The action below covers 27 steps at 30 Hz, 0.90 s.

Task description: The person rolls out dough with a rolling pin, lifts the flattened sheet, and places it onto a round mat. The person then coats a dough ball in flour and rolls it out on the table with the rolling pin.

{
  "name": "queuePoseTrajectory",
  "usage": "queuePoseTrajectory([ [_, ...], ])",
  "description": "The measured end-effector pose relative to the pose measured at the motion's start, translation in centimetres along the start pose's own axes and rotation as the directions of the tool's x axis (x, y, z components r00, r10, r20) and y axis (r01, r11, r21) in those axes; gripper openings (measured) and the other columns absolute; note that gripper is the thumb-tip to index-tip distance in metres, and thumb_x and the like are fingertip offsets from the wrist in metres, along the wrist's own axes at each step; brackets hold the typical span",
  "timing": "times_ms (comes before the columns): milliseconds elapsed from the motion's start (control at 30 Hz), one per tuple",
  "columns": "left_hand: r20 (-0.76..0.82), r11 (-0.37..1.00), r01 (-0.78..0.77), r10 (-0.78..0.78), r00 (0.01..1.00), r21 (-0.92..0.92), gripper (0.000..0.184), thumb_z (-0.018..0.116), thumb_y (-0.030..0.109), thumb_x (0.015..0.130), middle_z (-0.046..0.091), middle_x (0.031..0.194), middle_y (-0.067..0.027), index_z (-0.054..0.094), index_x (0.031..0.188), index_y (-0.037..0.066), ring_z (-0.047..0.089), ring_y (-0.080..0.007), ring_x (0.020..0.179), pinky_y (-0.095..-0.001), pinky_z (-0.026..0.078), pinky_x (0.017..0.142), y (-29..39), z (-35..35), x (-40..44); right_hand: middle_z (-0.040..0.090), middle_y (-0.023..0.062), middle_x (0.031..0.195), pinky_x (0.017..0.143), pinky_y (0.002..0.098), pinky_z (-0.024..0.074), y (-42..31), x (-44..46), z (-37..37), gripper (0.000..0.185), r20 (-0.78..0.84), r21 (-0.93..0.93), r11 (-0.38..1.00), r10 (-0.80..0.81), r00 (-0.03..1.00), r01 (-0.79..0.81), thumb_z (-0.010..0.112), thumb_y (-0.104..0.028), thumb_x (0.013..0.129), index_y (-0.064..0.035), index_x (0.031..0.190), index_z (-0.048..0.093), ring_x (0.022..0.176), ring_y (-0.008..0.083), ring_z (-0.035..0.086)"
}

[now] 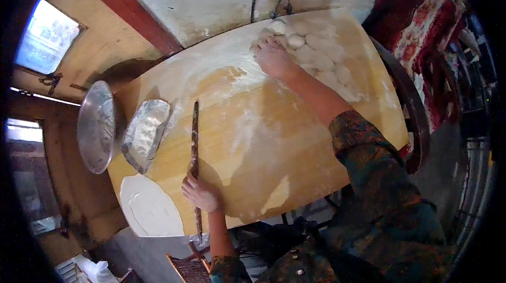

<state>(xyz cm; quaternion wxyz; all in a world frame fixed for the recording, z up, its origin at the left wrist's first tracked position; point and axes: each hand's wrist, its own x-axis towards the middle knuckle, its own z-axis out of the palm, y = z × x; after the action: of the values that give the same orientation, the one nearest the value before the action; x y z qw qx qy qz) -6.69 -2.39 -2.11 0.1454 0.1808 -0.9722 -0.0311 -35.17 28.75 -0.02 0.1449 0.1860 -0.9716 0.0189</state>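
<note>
A thin dark rolling pin (195, 135) lies on the wooden table (295, 177), and my left hand (202, 192) is closed around its lower part. Farther off, my right hand (271, 55) reaches to the floured back of the table, at the edge of a group of pale dough balls (321, 59). Its fingertips touch the floury pile there; what they hold, if anything, is hidden. A flat rolled-out sheet of dough (149, 206) rests at the near left corner, left of the rolling pin.
Left of the pin stands a foil-like tray with flour (145, 133). A round metal bowl (96, 127) is beside it at the table's left edge. Red patterned cloth (421, 35) hangs at the right. A woven stool (190, 268) stands below the front edge.
</note>
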Motion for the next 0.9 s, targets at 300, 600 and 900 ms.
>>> queuePoseTrajectory([
  [300, 0.006, 0.999, 0.031, -0.031, 0.999, -0.009, 0.034, 0.051, 0.014, 0.083, 0.057, 0.109, -0.0155, 0.053, 0.116, 0.004, 0.052, -0.0348, 0.102, -0.0458, 0.04, 0.086, 0.3, 0.0, 0.4, 0.06, 0.0139, 0.118, 0.086, 0.0502, 0.0465, -3.1, -1.3, -4.3, 0.032, 0.399, 0.454, 0.885, -0.095, 0.912, -0.106, 0.055, -0.031, 0.088, -0.0099, 0.11, 0.064, 0.11, 0.0361, 0.055],
  [600, 0.1, 0.998, 0.051, -0.049, 0.994, -0.025, 0.036, 0.051, 0.017, 0.085, 0.055, 0.112, -0.0172, 0.052, 0.118, 0.003, 0.051, -0.0357, 0.106, -0.0471, 0.04, 0.089, 0.1, -0.5, 0.7, 0.043, 0.0128, 0.143, 0.113, 0.0451, 0.0266, -3.3, 3.9, 7.0, 0.046, -0.112, 0.149, 0.979, -0.126, 0.986, 0.142, 0.046, -0.029, 0.095, -0.0049, 0.135, 0.047, 0.136, 0.0318, 0.034],
  [900, 0.078, 0.999, 0.023, -0.02, 0.997, -0.037, 0.04, 0.052, 0.019, 0.083, 0.055, 0.113, -0.0176, 0.051, 0.12, 0.003, 0.051, -0.0367, 0.106, -0.0465, 0.039, 0.091, 0.0, -0.3, 0.6, 0.04, 0.0137, 0.145, 0.115, 0.0424, 0.0221, -7.0, -14.5, -3.7, 0.047, 0.214, 0.621, 0.723, -0.529, 0.821, 0.304, 0.051, -0.024, 0.092, -0.0047, 0.135, 0.046, 0.138, 0.0288, 0.031],
])
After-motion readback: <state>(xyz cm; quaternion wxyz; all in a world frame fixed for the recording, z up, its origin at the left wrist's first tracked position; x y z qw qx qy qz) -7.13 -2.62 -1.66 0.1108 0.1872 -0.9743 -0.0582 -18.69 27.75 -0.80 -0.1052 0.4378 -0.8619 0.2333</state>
